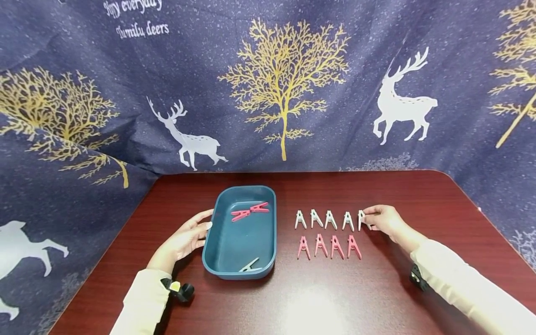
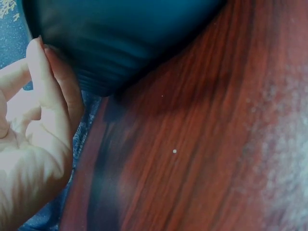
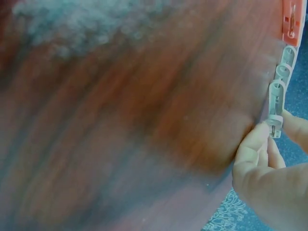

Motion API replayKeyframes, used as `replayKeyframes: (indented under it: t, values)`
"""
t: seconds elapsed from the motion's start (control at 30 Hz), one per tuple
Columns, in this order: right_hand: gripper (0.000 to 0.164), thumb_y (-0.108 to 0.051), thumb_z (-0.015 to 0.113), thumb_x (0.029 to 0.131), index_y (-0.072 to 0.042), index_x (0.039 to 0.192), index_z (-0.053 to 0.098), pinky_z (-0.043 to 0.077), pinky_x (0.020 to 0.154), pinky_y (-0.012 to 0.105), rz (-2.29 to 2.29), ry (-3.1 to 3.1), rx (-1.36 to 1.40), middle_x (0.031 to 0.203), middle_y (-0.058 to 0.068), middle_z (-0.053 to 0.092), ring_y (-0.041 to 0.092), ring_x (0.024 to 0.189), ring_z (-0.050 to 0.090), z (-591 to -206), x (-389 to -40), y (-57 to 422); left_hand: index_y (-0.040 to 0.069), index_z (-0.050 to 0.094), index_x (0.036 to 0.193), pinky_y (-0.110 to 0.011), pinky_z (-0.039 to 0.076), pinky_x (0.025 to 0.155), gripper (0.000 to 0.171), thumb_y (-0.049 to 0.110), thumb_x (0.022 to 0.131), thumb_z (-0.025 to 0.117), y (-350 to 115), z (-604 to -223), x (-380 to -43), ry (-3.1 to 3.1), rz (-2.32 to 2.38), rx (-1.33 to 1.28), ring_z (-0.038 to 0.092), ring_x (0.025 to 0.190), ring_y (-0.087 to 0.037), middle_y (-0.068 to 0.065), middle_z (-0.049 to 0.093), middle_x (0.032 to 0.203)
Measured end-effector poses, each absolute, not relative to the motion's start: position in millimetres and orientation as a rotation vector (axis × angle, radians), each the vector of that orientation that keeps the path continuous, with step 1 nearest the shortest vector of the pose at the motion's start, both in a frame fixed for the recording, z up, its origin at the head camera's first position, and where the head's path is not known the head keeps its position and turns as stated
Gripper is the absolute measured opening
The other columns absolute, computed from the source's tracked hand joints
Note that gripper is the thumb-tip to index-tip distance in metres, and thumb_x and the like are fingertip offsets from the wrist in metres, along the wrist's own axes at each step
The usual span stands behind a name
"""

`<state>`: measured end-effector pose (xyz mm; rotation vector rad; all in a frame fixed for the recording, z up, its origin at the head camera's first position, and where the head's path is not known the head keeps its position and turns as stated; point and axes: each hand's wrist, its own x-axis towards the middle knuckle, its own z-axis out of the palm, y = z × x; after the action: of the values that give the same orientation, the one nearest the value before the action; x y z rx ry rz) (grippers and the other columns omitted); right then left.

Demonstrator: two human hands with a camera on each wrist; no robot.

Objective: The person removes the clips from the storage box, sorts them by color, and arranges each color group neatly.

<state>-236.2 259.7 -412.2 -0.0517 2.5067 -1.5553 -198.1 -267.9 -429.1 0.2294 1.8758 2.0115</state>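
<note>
Right hand point(image 1: 383, 219) fingers pinch the end white clip point(image 1: 361, 220); left hand point(image 1: 186, 239), fingers relaxed, steadies the tray point(image 1: 211, 242). Best lift clear of neighbours.

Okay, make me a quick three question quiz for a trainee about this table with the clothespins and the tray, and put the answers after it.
1. True or false: the right hand pinches the white clothespin at the right end of the white row.
2. How many pink clothespins stand in the row on the table?
3. Multiple choice: the left hand touches A) a pink clothespin, B) the side of the blue tray, C) nothing.

Key
1. True.
2. Four.
3. B; its fingertips rest against the tray's left wall.
</note>
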Motion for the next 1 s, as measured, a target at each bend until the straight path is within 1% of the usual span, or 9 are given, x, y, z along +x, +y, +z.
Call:
replayKeyframes:
  t: [0.17,0.27,0.43,0.53,0.67,0.77,0.83,0.9,1.0]
  values:
    - [0.037,0.002,0.057,0.087,0.025,0.116,0.049,0.054,0.065,0.023,-1.497,2.561,-0.051,0.092,0.019,0.069,0.001,0.070,0.059,-413,-235,259,0.012,0.026,0.147,-0.027,0.054,0.080,0.047,0.010,0.102,0.040,-267,-431,-198,1.799,2.067,0.220,0.065,0.095,-0.010,0.003,0.065,0.114]
    - [0.037,0.003,0.057,0.086,0.025,0.114,0.050,0.054,0.064,0.023,-1.489,2.587,-0.055,0.091,0.021,0.069,0.001,0.069,0.059,-412,-235,259,0.014,0.028,0.145,-0.026,0.054,0.080,0.045,0.008,0.102,0.039,-267,-433,-199,1.761,2.100,0.230,0.065,0.094,-0.010,0.003,0.066,0.114]
    - [0.038,-0.002,0.060,0.084,0.022,0.112,0.054,0.051,0.060,0.021,-1.455,2.654,-0.034,0.082,0.012,0.070,0.002,0.066,0.057,-405,-237,257,0.016,0.029,0.145,-0.025,0.054,0.082,0.044,0.007,0.103,0.036,-269,-434,-201,1.741,2.119,0.254,0.065,0.097,-0.010,0.003,0.064,0.116]
    - [0.039,-0.005,0.061,0.084,0.020,0.114,0.055,0.050,0.062,0.021,-1.435,2.680,-0.019,0.085,0.010,0.070,0.003,0.069,0.057,-398,-239,255,0.016,0.029,0.145,-0.025,0.053,0.083,0.043,0.007,0.103,0.035,-270,-435,-203,1.734,2.121,0.267,0.064,0.098,-0.010,0.002,0.063,0.118]
    - [0.042,-0.009,0.063,0.086,0.018,0.117,0.054,0.052,0.067,0.023,-1.424,2.702,-0.039,0.098,0.021,0.068,0.008,0.075,0.061,-385,-241,249,0.016,0.030,0.144,-0.026,0.053,0.084,0.043,0.006,0.103,0.034,-271,-433,-204,1.727,2.116,0.280,0.064,0.100,-0.011,0.002,0.063,0.119]
    - [0.041,-0.010,0.064,0.086,0.017,0.116,0.055,0.053,0.068,0.026,-1.419,2.732,-0.084,0.101,0.024,0.067,0.011,0.075,0.062,-374,-244,242,0.015,0.029,0.144,-0.027,0.053,0.084,0.043,0.005,0.103,0.033,-271,-430,-204,1.724,2.109,0.275,0.064,0.101,-0.012,0.002,0.063,0.119]
    - [0.039,-0.009,0.064,0.086,0.016,0.115,0.056,0.053,0.067,0.025,-1.417,2.748,-0.122,0.098,0.023,0.068,0.008,0.072,0.061,-366,-246,236,0.015,0.030,0.143,-0.027,0.053,0.084,0.042,0.005,0.103,0.033,-270,-428,-203,1.722,2.106,0.263,0.065,0.099,-0.012,0.002,0.064,0.117]
    - [0.037,-0.008,0.065,0.085,0.015,0.113,0.058,0.052,0.065,0.023,-1.405,2.771,-0.163,0.095,0.022,0.069,0.003,0.070,0.059,-359,-248,229,0.015,0.032,0.142,-0.026,0.053,0.082,0.041,0.004,0.103,0.034,-269,-426,-202,1.709,2.112,0.245,0.065,0.097,-0.012,0.002,0.065,0.115]
    - [0.035,-0.009,0.067,0.084,0.013,0.111,0.060,0.049,0.066,0.020,-1.368,2.798,-0.236,0.095,0.022,0.069,0.001,0.070,0.057,-347,-251,215,0.015,0.034,0.140,-0.025,0.054,0.080,0.040,0.005,0.102,0.036,-268,-423,-200,1.691,2.118,0.220,0.066,0.093,-0.012,0.002,0.066,0.111]
